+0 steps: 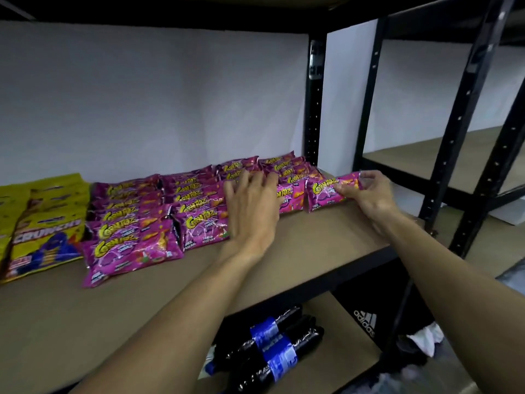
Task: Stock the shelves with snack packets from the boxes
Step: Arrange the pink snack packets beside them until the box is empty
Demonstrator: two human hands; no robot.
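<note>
Rows of pink Corntoz snack packets [159, 211] lie overlapping on the brown shelf board [309, 245]. My left hand [252, 206] is spread with straight fingers over the packets in the middle rows, touching them. My right hand [369, 194] pinches the top right corner of the rightmost pink packet [324, 193], which lies at the end of the row near the black upright. No box is in view.
Yellow Crunch packets [45, 223] lie at the left end of the shelf. A black steel upright [314, 103] stands behind the packets. Dark bottles with blue labels [272, 345] lie on the lower shelf. A second rack [454, 137] stands to the right.
</note>
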